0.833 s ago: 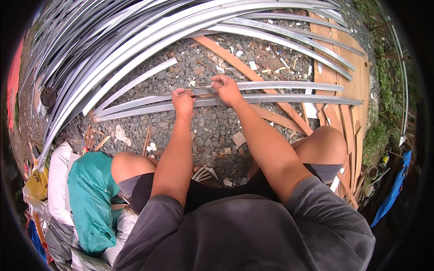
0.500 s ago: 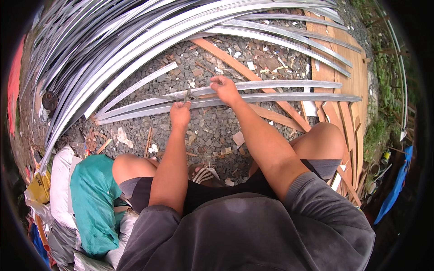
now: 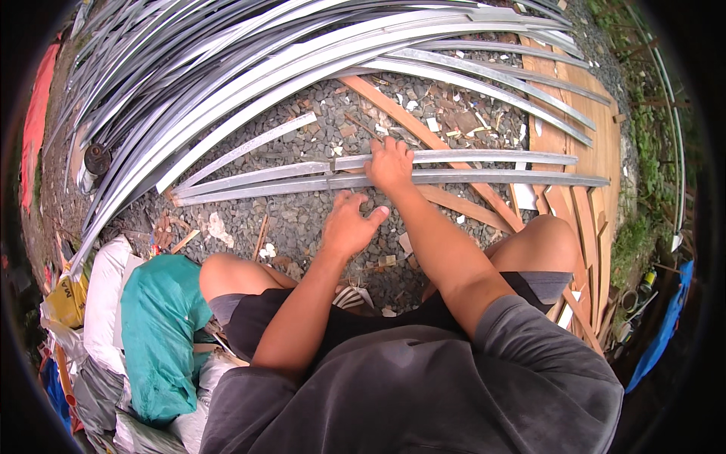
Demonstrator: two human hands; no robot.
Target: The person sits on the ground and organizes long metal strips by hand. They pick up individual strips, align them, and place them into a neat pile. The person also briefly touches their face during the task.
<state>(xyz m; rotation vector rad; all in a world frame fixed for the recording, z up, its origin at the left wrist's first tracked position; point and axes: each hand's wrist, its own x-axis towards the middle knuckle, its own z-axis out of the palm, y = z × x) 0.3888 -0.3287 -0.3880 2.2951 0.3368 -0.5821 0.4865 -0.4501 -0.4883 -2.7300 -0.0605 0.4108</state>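
Observation:
Two long silvery metal channels [image 3: 491, 177] lie side by side across the gravel in front of me. My right hand [image 3: 389, 164] is on top of them, its fingers bent over the far channel. To the left of that hand, a narrow dark band [image 3: 330, 172] crosses the channels; its material is too small to make out. My left hand [image 3: 352, 225] hovers nearer to me, below the channels, with thumb and fingers apart and nothing in it. A shorter metal strip [image 3: 249, 149] angles away from the channels' left end.
A large heap of long metal channels [image 3: 227, 83] curves across the far left. Wooden planks [image 3: 582, 136] lie at the right, and one wooden strip [image 3: 408, 113] passes under the channels. A rusty can [image 3: 96, 159] stands left. Green [image 3: 155, 340] and white sacks [image 3: 106, 303] lie beside my left knee.
My left hand has drawn back toward me from the channels and opened. My right hand has come down onto the channels. The loose grey ends at the band no longer stick out.

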